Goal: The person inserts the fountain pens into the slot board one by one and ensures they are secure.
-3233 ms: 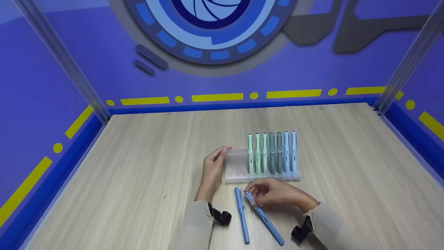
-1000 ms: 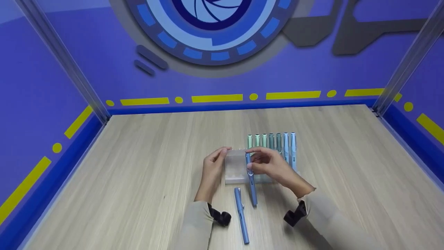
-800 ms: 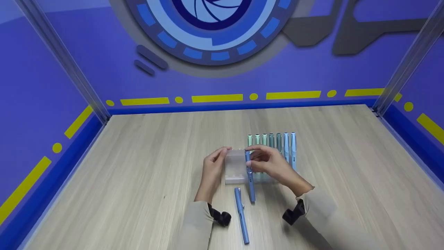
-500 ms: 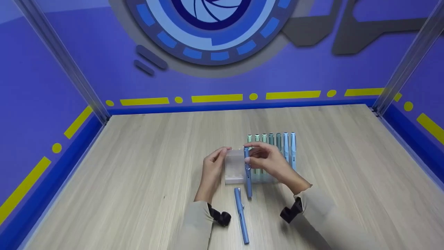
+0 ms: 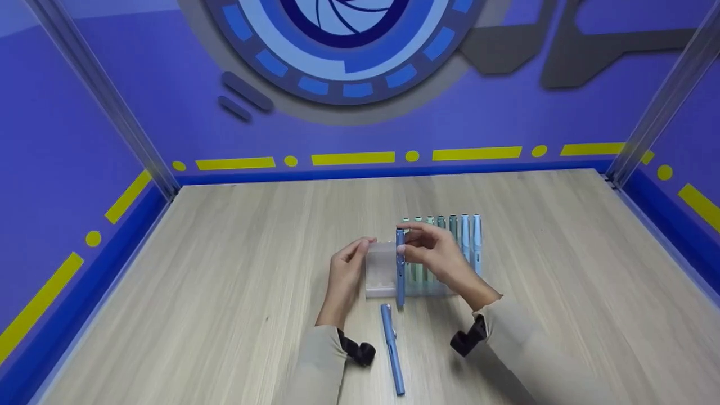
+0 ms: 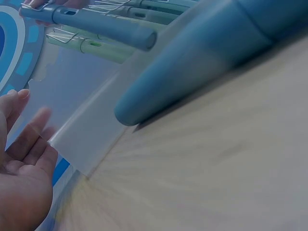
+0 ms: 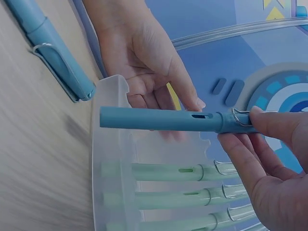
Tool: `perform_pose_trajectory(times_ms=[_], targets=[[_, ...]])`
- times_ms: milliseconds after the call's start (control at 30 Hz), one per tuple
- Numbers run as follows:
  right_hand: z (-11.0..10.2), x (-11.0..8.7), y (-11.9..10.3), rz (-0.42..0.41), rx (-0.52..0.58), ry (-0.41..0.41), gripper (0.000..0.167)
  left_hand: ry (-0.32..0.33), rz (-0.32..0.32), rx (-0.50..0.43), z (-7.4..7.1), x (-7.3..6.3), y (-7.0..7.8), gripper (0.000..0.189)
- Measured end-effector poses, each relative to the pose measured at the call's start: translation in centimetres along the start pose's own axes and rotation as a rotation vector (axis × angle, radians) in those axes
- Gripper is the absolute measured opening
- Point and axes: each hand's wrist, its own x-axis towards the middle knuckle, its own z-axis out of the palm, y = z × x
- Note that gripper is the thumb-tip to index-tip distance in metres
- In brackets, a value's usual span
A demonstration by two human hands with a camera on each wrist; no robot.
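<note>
My left hand (image 5: 344, 275) grips the left edge of a translucent pen stand (image 5: 381, 270), its fingers behind the back panel. My right hand (image 5: 441, 256) pinches a blue fountain pen (image 7: 159, 119) by its clipped cap between thumb and fingers. In the head view this pen hangs nearly upright, cap up, in front of the stand and left of the pens in it. The right wrist view has its lower end beside the stand's bottom ledge (image 7: 108, 144); contact cannot be told. A second blue fountain pen (image 5: 392, 349) lies on the table between the forearms.
Light green pens (image 7: 163, 172), dark green pens (image 5: 453, 225) and light blue pens (image 5: 477, 242) stand in a row in the stand, partly hidden by my right hand. Beyond the wooden table (image 5: 236, 253) rise blue walls (image 5: 360, 135).
My right hand has lifted one blue fountain pen off the table, carried it forward to the stand and turned it nearly upright. It keeps rising slightly. The left hand stays put.
</note>
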Motion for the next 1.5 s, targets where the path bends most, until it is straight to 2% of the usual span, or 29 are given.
perform_pose_trajectory(times_ms=[133, 567, 800, 1000, 1200, 1500], targets=[[0.1, 0.0, 0.0, -0.017, 0.009, 0.031, 0.042, 0.003, -0.022, -0.007, 0.1, -0.2, 0.3, 0.03], [0.2, 0.1, -0.1, -0.038, 0.003, 0.121, 0.042, 0.002, -0.017, -0.023, 0.1, -0.1, 0.1, 0.03], [0.4, 0.3, -0.2, -0.01, 0.016, 0.155, 0.041, 0.009, -0.026, -0.024, 0.0, 1.5, -2.4, 0.031], [0.4, 0.4, -0.1, -0.013, -0.004, 0.161, 0.041, 0.016, -0.013, -0.034, 0.0, 1.7, -3.0, 0.034], [0.5, 0.4, 0.1, -0.046, -0.011, 0.155, 0.04, 0.024, -0.007, -0.029, 0.0, 1.7, -3.0, 0.033], [0.7, 0.5, 0.4, -0.023, -0.029, 0.156, 0.04, 0.013, -0.011, -0.019, 0.0, 1.7, -2.9, 0.031]])
